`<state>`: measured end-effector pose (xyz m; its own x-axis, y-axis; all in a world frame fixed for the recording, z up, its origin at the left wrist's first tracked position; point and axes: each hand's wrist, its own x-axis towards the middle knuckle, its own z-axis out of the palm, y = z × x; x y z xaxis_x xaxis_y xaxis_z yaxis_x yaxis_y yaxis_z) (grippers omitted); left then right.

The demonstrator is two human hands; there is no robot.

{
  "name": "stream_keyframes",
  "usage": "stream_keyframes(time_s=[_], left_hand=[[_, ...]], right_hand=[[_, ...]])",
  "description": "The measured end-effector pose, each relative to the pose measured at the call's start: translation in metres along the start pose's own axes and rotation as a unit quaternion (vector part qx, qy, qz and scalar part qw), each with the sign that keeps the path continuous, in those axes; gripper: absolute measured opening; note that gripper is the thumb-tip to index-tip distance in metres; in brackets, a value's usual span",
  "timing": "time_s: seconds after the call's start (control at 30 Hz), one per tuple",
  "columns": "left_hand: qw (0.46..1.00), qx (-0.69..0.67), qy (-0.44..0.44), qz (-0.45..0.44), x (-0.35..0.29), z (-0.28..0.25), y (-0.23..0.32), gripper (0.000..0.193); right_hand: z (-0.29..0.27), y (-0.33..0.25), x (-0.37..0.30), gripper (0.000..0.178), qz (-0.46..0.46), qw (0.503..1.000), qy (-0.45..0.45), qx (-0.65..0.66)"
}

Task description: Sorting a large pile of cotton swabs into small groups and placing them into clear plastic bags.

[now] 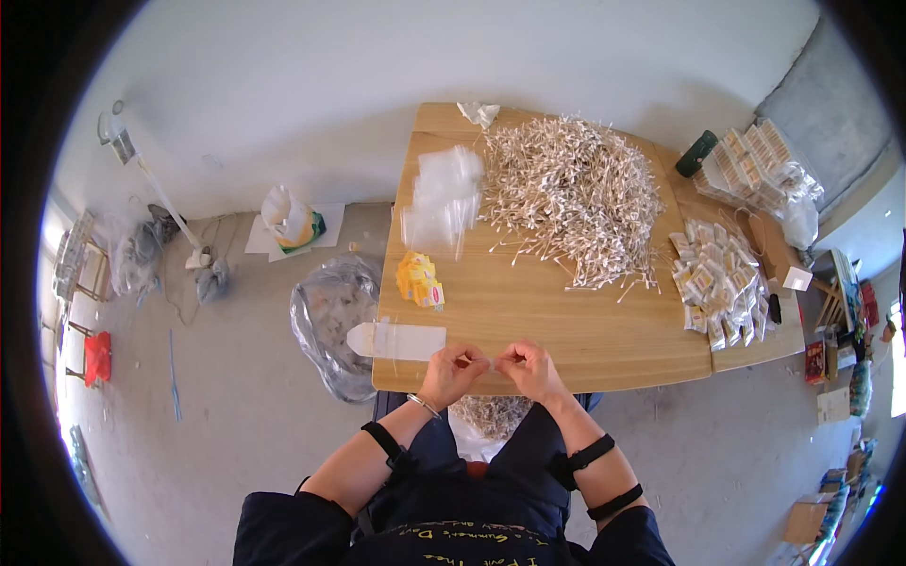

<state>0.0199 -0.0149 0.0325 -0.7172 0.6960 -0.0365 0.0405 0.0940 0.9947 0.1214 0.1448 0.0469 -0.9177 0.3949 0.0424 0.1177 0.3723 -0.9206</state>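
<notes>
At the table's front edge my left hand (pixel 451 375) and my right hand (pixel 531 371) are close together, fingertips almost touching. Both are closed in a pinch; whatever lies between the fingers is too small to make out. Left of my left hand lies a white card strip (pixel 415 342) with a pointed end. Beyond it are a small heap of yellow cards (pixel 416 278) and a pile of transparent plastic bags (pixel 442 198). A large heap of cotton swabs (pixel 576 193) covers the far middle of the wooden table (pixel 566 325).
Filled small packets (pixel 722 283) are piled at the table's right, with stacked packed boxes (pixel 760 165) and a dark green cylinder (pixel 696 154) behind. A large plastic bag (pixel 335 321) stands on the floor at the left. More swabs (pixel 493 413) sit in a bag between my knees.
</notes>
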Motion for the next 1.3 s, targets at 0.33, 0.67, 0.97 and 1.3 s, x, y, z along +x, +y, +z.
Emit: stream_keyframes(time_s=[0.33,0.67,0.97,1.3], left_hand=[[0.987,-0.069,-0.083,-0.122,0.013,-0.012,0.007,0.009],[0.968,0.187,-0.046,0.163,0.001,-0.002,0.022,0.024],[0.964,0.195,-0.031,0.176,0.004,0.005,0.005,0.025],[0.968,0.171,-0.038,0.177,0.0,-0.003,0.017,0.019]], right_hand=[[-0.002,0.0,0.007,0.006,0.033,0.992,-0.048,0.109],[-0.002,-0.021,-0.011,0.011,-0.075,0.996,0.036,-0.029],[-0.001,-0.009,-0.013,0.013,-0.121,0.987,0.05,-0.096],[-0.002,-0.007,-0.014,0.018,-0.187,0.968,0.074,-0.147]])
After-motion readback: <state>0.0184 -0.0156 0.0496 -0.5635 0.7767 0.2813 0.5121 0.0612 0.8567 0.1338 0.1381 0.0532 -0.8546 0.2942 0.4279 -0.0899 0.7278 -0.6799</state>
